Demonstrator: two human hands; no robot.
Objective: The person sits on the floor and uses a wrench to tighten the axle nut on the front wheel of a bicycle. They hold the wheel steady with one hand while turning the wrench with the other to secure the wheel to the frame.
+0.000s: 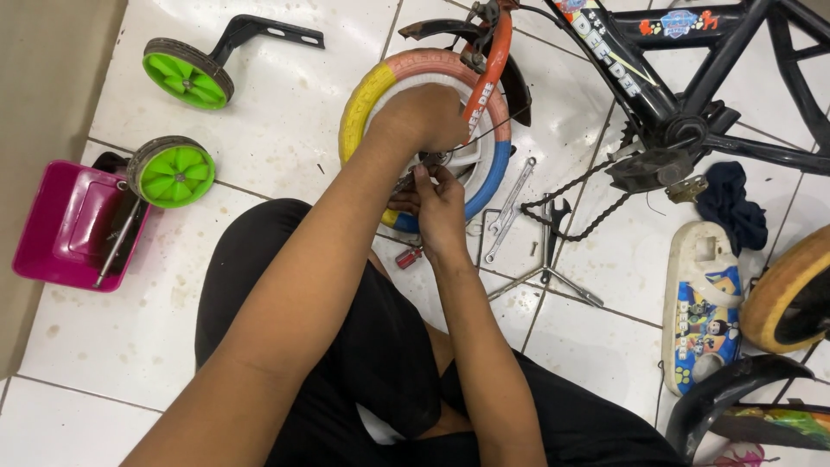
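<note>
Upper centre of frame: a small bicycle wheel with a multicoloured tyre lies on the white tiled floor. Left hand rests closed over the wheel. Right hand, fingers pinched narrow at the hub; what they hold cannot be told. A flat steel spanner lies just right. Two green-hubbed training wheels sit upper left.

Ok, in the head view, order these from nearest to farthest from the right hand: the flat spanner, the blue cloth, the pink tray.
From the right hand, at the small wheel's hub:
1. Flat spanner, on the tile just to its right.
2. Blue cloth, far right, beside the bike frame's crank.
3. Pink tray, far left by the wall, a green training wheel resting on it.
</note>
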